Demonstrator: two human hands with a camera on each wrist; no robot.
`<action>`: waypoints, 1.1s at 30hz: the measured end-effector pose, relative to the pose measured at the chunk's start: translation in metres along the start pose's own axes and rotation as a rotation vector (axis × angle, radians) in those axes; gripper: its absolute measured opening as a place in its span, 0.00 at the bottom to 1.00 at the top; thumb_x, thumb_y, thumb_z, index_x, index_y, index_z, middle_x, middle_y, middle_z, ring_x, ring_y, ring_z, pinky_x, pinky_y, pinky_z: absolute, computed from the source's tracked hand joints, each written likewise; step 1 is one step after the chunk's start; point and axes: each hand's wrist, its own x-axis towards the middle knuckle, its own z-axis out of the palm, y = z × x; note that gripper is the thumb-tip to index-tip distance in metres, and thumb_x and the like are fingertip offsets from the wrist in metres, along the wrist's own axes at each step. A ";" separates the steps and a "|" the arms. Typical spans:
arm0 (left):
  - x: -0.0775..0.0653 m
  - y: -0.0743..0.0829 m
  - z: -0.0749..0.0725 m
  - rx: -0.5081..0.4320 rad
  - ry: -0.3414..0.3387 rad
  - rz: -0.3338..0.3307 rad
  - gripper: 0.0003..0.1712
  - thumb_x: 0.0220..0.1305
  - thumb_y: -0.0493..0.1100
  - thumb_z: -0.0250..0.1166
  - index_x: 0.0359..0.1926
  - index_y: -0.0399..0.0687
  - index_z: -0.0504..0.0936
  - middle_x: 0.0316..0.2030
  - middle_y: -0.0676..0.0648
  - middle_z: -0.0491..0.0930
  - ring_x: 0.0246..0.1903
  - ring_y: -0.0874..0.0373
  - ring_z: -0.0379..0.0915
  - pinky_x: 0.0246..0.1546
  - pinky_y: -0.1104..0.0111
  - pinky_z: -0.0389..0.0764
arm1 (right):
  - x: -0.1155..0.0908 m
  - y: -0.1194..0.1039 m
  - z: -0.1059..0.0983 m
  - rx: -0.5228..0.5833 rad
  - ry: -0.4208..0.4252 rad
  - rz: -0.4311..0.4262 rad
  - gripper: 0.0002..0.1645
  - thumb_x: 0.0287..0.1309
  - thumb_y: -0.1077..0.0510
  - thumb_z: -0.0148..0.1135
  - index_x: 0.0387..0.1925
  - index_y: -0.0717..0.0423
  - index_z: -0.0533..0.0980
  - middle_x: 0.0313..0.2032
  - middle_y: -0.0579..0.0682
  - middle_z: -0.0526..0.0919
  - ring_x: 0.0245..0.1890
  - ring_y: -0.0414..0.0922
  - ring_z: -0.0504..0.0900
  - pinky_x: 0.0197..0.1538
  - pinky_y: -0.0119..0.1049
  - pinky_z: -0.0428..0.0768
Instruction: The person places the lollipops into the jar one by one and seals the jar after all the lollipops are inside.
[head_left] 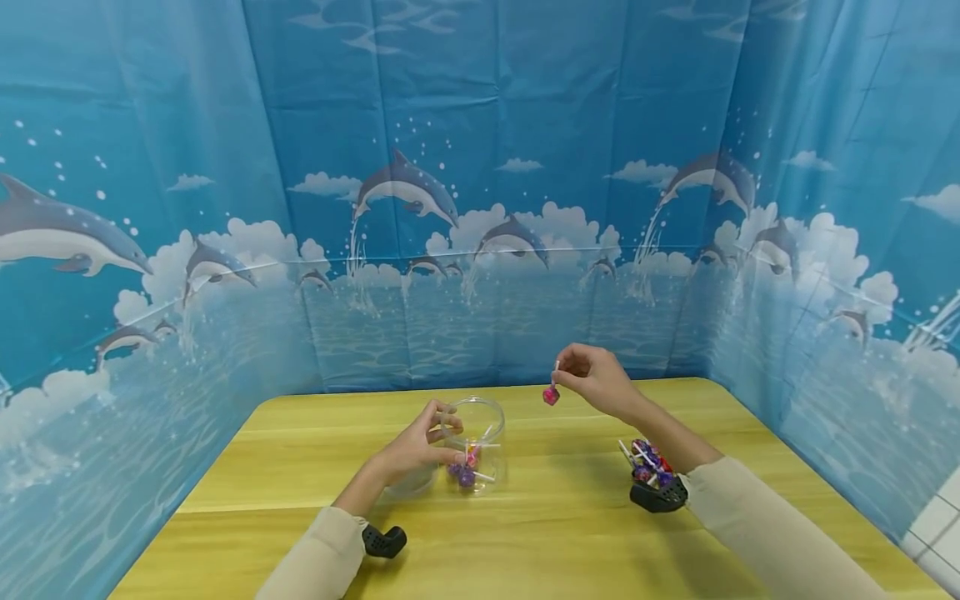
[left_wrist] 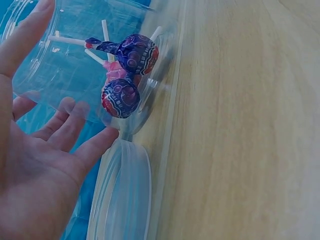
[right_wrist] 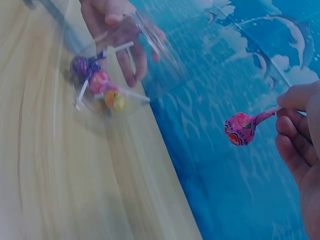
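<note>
A clear jar (head_left: 491,425) stands on the table with several wrapped lollipops (left_wrist: 131,56) at its bottom, purple ones plus a pink and a yellow one. My left hand (head_left: 423,446) holds the jar from its left side, thumb toward the near wall and fingers round the far side. Up to the right of the jar, my right hand (head_left: 600,383) pinches the white stick of a pink lollipop (right_wrist: 241,129), whose wrapped head hangs downward above the table. The jar's open rim faces up.
A clear round lid (left_wrist: 122,195) lies on the table just left of the jar. More lollipops (head_left: 647,457), mostly purple, are heaped at the right beneath my right forearm, partly hidden by the black wrist mount (head_left: 660,495). A dolphin-print curtain (head_left: 480,317) stands behind the yellow table (head_left: 540,542).
</note>
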 end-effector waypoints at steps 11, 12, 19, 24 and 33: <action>0.000 0.001 0.000 -0.010 -0.002 0.007 0.38 0.66 0.46 0.74 0.63 0.45 0.57 0.66 0.39 0.64 0.71 0.31 0.58 0.59 0.50 0.77 | 0.026 -0.016 0.025 0.021 -0.037 -0.052 0.05 0.70 0.61 0.67 0.41 0.60 0.80 0.35 0.53 0.84 0.34 0.48 0.84 0.40 0.42 0.82; 0.000 0.000 -0.001 -0.008 -0.002 0.007 0.38 0.66 0.46 0.74 0.63 0.45 0.57 0.66 0.39 0.64 0.71 0.31 0.58 0.59 0.50 0.77 | 0.028 -0.017 0.027 0.024 -0.042 -0.054 0.06 0.70 0.61 0.67 0.40 0.61 0.80 0.35 0.53 0.84 0.34 0.49 0.84 0.40 0.43 0.82; -0.001 0.003 -0.003 -0.020 0.016 0.005 0.41 0.66 0.45 0.74 0.67 0.43 0.57 0.66 0.39 0.65 0.70 0.34 0.61 0.58 0.50 0.77 | 0.047 -0.030 0.054 0.090 -0.083 -0.071 0.04 0.70 0.61 0.66 0.40 0.58 0.80 0.36 0.53 0.84 0.34 0.50 0.84 0.40 0.43 0.82; 0.001 0.003 -0.002 -0.011 0.000 0.010 0.40 0.67 0.45 0.73 0.66 0.40 0.56 0.67 0.36 0.63 0.69 0.35 0.63 0.58 0.50 0.77 | 0.052 -0.034 0.081 0.067 -0.200 -0.109 0.04 0.71 0.62 0.66 0.41 0.60 0.79 0.35 0.49 0.84 0.32 0.44 0.84 0.38 0.39 0.82; 0.001 0.002 -0.001 -0.022 -0.022 0.020 0.38 0.68 0.44 0.72 0.66 0.40 0.56 0.68 0.33 0.62 0.66 0.40 0.67 0.56 0.51 0.79 | 0.056 -0.035 0.104 -0.130 -0.412 -0.179 0.05 0.69 0.64 0.67 0.35 0.53 0.81 0.29 0.41 0.85 0.30 0.38 0.84 0.35 0.34 0.82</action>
